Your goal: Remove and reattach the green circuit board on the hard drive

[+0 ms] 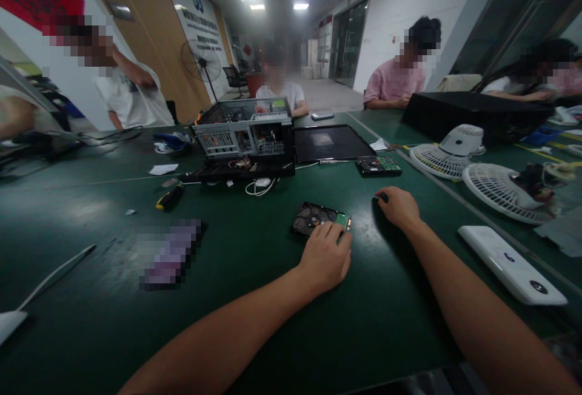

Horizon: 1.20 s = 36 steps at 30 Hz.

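Observation:
In the head view a hard drive lies on the green table with its green circuit board partly exposed. My left hand grips its near right edge, fingers curled over the board and covering part of it. To the right of the drive, my right hand is closed in a pinch just above the tabletop. A small dark piece shows at its fingertips, too small to name. Beyond that hand lies a second hard drive, circuit board up.
An opened computer case stands at the back beside a flat black panel. A yellow-black screwdriver lies left. White fan parts and a white power bank are at right. Several people sit around the table.

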{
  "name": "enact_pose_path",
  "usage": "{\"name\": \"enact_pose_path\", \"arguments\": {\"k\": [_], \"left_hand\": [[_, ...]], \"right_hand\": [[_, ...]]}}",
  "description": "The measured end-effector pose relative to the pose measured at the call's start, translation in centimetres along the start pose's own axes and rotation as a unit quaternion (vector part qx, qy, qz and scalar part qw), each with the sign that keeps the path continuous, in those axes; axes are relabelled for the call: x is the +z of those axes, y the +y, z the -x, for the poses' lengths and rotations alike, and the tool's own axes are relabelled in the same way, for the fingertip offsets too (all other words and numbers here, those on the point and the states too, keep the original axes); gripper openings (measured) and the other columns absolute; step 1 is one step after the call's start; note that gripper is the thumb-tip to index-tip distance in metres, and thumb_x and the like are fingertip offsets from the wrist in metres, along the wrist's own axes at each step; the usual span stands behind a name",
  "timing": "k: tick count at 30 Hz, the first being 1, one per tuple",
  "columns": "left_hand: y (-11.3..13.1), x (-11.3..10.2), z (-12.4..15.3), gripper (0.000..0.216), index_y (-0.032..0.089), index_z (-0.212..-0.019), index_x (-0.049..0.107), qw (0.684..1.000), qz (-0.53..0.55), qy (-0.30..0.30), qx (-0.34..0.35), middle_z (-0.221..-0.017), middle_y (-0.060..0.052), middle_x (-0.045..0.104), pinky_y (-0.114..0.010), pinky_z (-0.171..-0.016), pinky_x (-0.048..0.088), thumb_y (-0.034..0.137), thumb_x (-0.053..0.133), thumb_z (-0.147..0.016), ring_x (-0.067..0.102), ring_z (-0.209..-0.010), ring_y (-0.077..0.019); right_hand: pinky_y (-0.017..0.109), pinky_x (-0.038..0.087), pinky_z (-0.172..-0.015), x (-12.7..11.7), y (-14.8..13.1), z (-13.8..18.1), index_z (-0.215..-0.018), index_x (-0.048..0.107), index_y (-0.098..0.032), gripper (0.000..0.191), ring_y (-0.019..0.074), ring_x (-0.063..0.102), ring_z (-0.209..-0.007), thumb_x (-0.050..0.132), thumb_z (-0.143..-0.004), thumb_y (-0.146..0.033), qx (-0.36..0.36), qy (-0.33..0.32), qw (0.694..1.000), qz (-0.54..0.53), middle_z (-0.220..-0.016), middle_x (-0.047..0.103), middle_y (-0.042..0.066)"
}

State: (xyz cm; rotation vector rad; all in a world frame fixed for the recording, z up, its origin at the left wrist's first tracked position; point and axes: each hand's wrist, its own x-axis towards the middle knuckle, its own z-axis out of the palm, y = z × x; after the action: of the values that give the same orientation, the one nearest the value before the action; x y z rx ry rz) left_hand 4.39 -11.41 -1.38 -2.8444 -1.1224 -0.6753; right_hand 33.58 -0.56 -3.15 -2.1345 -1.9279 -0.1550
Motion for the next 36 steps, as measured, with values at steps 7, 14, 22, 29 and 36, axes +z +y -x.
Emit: {"name": "enact_pose_path", "arguments": {"k": [7,14,22,29,36], "left_hand": [[-0.01,0.06,0.02,0.027,0.016,-0.121,0.061,1.000,0.000,-0.001,0.001,-0.125,-0.014,0.062,-0.049,-0.101,0.049,0.027,0.056,-0.097,0.055,-0.117,-0.0310],[0.03,-0.09,-0.06,0.027,0.016,-0.121,0.061,1.000,-0.002,-0.001,0.002,-0.125,-0.013,0.062,-0.048,-0.102,0.048,0.027,0.056,-0.097,0.055,-0.117,-0.0305],[0.08,0.10,-0.01,0.026,0.017,-0.121,0.062,1.000,0.001,-0.004,-0.002,-0.126,-0.013,0.062,-0.048,-0.102,0.048,0.028,0.055,-0.098,0.055,-0.117,-0.0307],[0.01,-0.01,-0.03,0.027,0.017,-0.122,0.062,1.000,0.002,-0.005,-0.001,-0.126,-0.013,0.062,-0.048,-0.102,0.048,0.028,0.055,-0.098,0.055,-0.117,-0.0307],[0.04,-0.06,-0.04,0.027,0.017,-0.122,0.061,1.000,0.001,-0.006,-0.002,-0.125,-0.013,0.062,-0.049,-0.102,0.048,0.028,0.055,-0.098,0.055,-0.117,-0.0310]], "right_hand": [[0.038,0.050,-0.083,-0.21,0.22,0.10,-0.117,0.074,-0.024,0.032,0.0275,0.068,-0.100,0.054,-0.094,-0.033,0.014,-0.005,1.000,0.009,-0.117,0.072,0.011],[0.038,0.050,-0.084,-0.51,0.50,0.02,-0.118,0.074,-0.022,0.034,0.0281,0.068,-0.101,0.054,-0.096,-0.037,0.041,-0.022,0.999,0.020,-0.117,0.072,0.014],[0.037,0.050,-0.084,-0.86,0.35,0.10,-0.114,0.075,-0.019,0.032,0.0294,0.069,-0.101,0.055,-0.095,-0.036,0.069,-0.038,0.996,0.033,-0.116,0.071,0.017],[0.038,0.050,-0.085,-0.79,0.29,0.05,-0.111,0.074,-0.019,0.031,0.0304,0.069,-0.102,0.053,-0.095,-0.036,0.069,-0.041,0.996,0.033,-0.115,0.071,0.016],[0.038,0.050,-0.085,-0.90,0.12,0.07,-0.111,0.073,-0.018,0.032,0.0308,0.069,-0.102,0.054,-0.094,-0.037,0.072,-0.046,0.996,0.034,-0.115,0.071,0.017]]}}
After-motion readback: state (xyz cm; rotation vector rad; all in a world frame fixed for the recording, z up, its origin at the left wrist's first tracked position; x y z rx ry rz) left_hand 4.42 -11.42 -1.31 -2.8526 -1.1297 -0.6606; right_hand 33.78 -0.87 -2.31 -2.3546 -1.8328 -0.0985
